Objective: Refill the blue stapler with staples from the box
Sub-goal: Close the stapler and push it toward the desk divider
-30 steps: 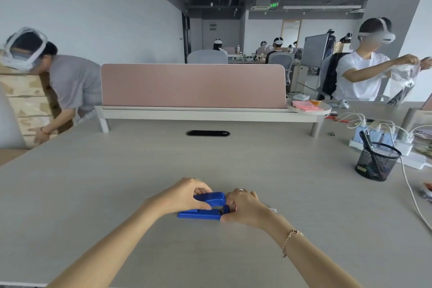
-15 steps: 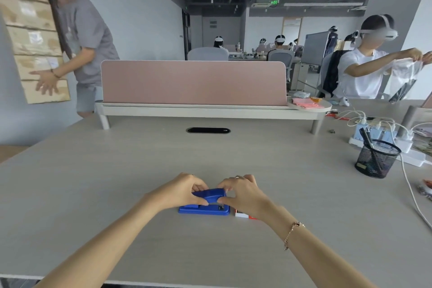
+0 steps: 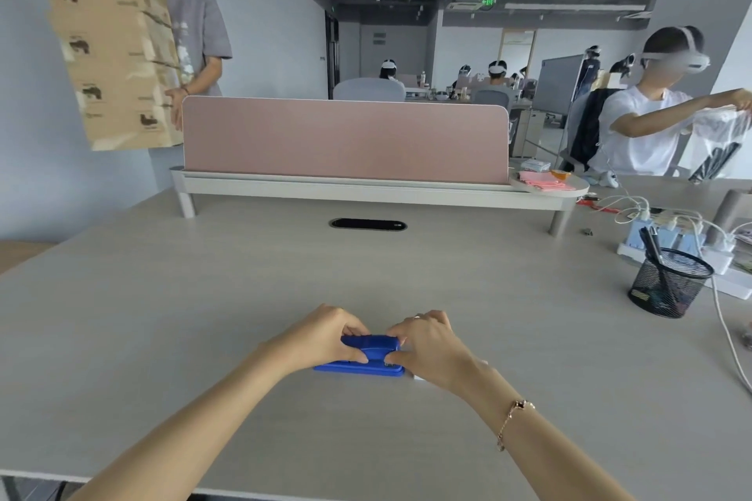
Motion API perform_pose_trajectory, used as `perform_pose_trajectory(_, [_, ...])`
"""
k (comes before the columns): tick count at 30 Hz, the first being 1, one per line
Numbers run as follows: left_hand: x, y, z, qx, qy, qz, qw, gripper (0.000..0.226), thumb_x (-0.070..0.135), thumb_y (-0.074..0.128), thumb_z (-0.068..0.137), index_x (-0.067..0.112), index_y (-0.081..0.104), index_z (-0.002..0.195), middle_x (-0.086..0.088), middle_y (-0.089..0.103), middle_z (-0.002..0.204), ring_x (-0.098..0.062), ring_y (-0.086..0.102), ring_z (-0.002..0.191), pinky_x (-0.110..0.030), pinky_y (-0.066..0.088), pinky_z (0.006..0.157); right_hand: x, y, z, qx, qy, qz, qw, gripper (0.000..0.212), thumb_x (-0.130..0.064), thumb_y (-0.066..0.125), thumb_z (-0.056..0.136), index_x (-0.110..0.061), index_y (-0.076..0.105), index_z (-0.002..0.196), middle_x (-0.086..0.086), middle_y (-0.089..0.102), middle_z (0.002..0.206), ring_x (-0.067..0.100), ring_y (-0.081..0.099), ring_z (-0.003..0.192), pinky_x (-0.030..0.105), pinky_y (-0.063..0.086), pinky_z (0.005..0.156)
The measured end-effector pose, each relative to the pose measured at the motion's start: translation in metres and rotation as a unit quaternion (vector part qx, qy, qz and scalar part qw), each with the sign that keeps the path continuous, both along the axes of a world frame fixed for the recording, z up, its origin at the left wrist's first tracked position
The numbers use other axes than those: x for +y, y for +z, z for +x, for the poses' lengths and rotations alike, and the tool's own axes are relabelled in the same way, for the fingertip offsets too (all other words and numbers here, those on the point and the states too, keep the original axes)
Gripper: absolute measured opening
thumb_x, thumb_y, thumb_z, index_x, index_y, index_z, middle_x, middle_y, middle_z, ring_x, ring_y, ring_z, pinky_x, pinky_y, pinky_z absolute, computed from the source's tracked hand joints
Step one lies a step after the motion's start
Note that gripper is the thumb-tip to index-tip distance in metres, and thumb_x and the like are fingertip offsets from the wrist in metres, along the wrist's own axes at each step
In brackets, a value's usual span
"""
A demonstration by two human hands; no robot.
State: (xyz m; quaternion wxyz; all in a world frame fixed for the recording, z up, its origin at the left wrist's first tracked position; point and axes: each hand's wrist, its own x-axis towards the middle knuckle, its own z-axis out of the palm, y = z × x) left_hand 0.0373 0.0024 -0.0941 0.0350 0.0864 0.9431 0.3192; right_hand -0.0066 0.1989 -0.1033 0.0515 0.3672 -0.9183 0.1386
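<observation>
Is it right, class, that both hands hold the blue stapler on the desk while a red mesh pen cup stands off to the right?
One detail is wrong: the mesh pen cup is black, not red, as the head view shows. The rest holds: the left hand and the right hand both grip the blue stapler on the desk, with the cup off to the right.

Both forearms are seen bare, with no sleeves reaching them. A thin gold chain bracelet (image 3: 513,421) is worn on the right wrist, and a ring (image 3: 418,316) on the right hand (image 3: 431,346).
</observation>
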Motion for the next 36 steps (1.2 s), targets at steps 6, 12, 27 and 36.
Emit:
perform_pose_trajectory(6, [-0.002,0.001,0.0,-0.003,-0.01,0.013,1.0,0.022,0.023,0.079,0.077,0.027,0.072,0.097,0.012,0.073,0.091,-0.003,0.067,0.083,-0.026,0.055,0.081,0.0,0.006,0.0,-0.026,0.004,-0.002,1.0,0.02,-0.031,0.055,0.083,-0.019,0.063,0.097,0.004,0.069,0.094,0.02,0.055,0.095,0.031,0.026,0.095])
perform_pose_trajectory(12, [-0.01,-0.001,0.002,0.01,-0.031,0.002,0.999,0.027,0.024,0.074,0.081,0.026,0.068,0.106,0.01,0.066,0.101,-0.001,0.063,0.091,-0.018,0.05,0.085,0.002,0.008,0.004,-0.041,0.0,-0.046,0.998,0.019,-0.029,0.053,0.084,-0.02,0.059,0.1,0.001,0.066,0.096,0.019,0.057,0.093,0.029,0.028,0.09])
perform_pose_trajectory(27, [-0.032,-0.016,0.007,0.009,-0.007,-0.021,1.0,0.02,0.029,0.072,0.082,0.035,0.067,0.101,0.018,0.061,0.093,0.003,0.055,0.082,-0.01,0.041,0.07,0.011,0.004,0.019,-0.18,-0.01,-0.089,0.98,0.032,-0.034,0.072,0.068,-0.048,0.044,0.06,-0.007,0.051,0.079,0.003,0.046,0.073,0.025,0.03,0.079])
perform_pose_trajectory(36, [-0.032,-0.019,0.008,0.013,0.003,-0.003,1.0,0.021,0.027,0.073,0.082,0.035,0.069,0.101,0.017,0.06,0.089,0.0,0.056,0.078,-0.014,0.043,0.071,0.009,-0.006,0.015,-0.188,-0.023,-0.085,0.978,0.03,-0.036,0.069,0.072,-0.049,0.045,0.061,-0.008,0.044,0.081,0.014,0.048,0.087,0.025,0.028,0.084])
